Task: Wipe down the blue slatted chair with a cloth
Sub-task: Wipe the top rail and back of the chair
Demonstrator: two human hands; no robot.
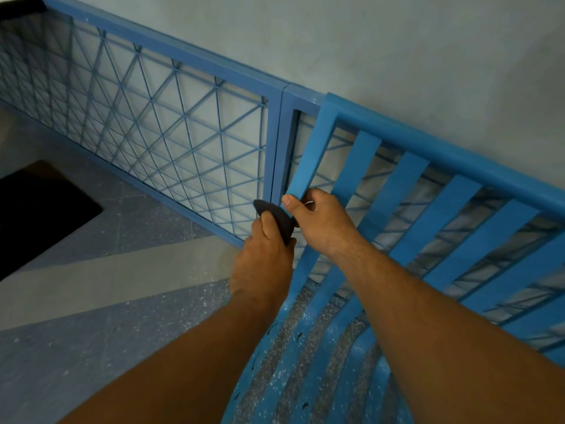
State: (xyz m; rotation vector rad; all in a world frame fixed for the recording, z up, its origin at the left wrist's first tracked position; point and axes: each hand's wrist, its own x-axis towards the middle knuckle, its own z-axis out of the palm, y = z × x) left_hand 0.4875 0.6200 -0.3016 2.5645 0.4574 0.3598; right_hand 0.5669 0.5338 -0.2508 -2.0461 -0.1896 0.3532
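My left hand (265, 250) is gripping the dark cloth (279, 217) at the blue chair (315, 148)'s left edge post, right hand (319, 223) clamped on that post, just beside it.

Soft, cool, diffuse light is falling evenly over the wall (397, 41). The back slats of the chair (443, 157) are catching the most light, while the forearms (428, 316) are lying in shade. The wire grille (183, 117) is casting faint crossed shadows on the pale surface behind it. The dark mat (39, 215) is losing all detail. Wide-angle distortion is bowing straight lines toward the edges, where sharpness is falling off slightly.
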